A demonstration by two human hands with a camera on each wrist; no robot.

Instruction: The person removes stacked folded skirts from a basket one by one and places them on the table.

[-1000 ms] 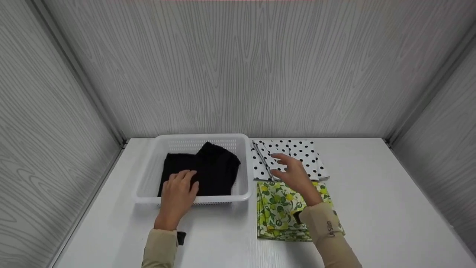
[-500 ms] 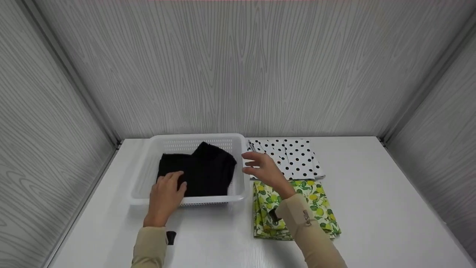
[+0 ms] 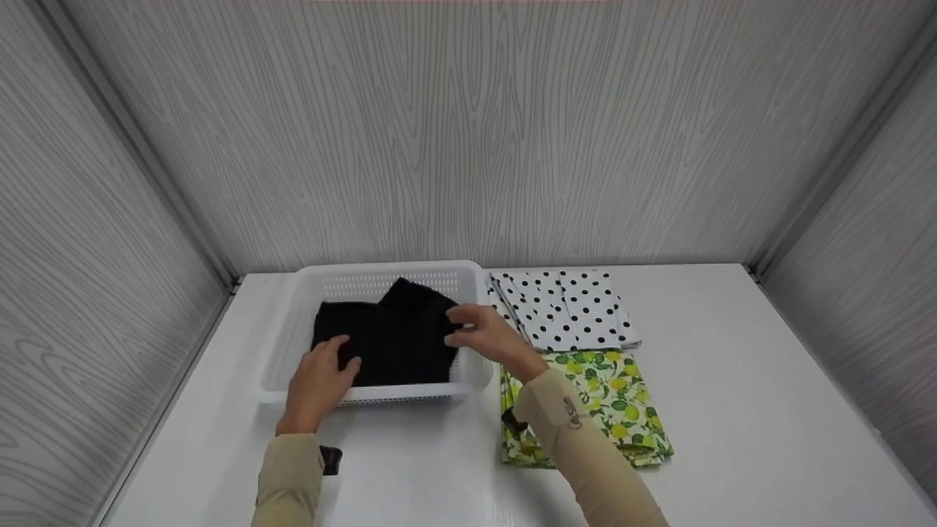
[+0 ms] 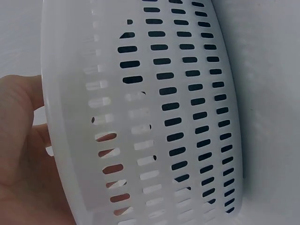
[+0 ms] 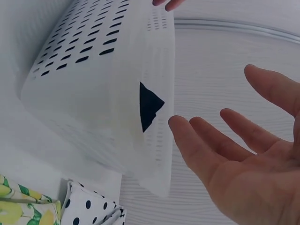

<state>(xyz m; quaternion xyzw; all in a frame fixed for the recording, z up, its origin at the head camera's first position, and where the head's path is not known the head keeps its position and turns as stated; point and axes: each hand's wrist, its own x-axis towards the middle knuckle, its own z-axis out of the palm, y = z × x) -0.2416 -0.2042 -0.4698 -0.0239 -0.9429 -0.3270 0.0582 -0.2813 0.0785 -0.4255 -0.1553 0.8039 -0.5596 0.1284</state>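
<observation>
A white perforated plastic basket stands on the table with black folded cloth inside, one corner poking up at the back. My left hand reaches over its front-left rim, fingers relaxed above the cloth. In the left wrist view the basket wall partly hides that hand. My right hand hovers over the right rim with thumb and fingers spread apart. The right wrist view shows this hand holding nothing. Whether the left fingertips touch the black cloth, I cannot tell.
Right of the basket lies a folded white cloth with black polka dots. In front of it is a folded lemon-print cloth, partly under my right forearm. A grey wood-grain panel rises along the back edge of the white table.
My right hand has travelled left, from above the polka-dot cloth to over the basket's right rim. The left hand has shifted slightly left. The cloths and basket look the same.
</observation>
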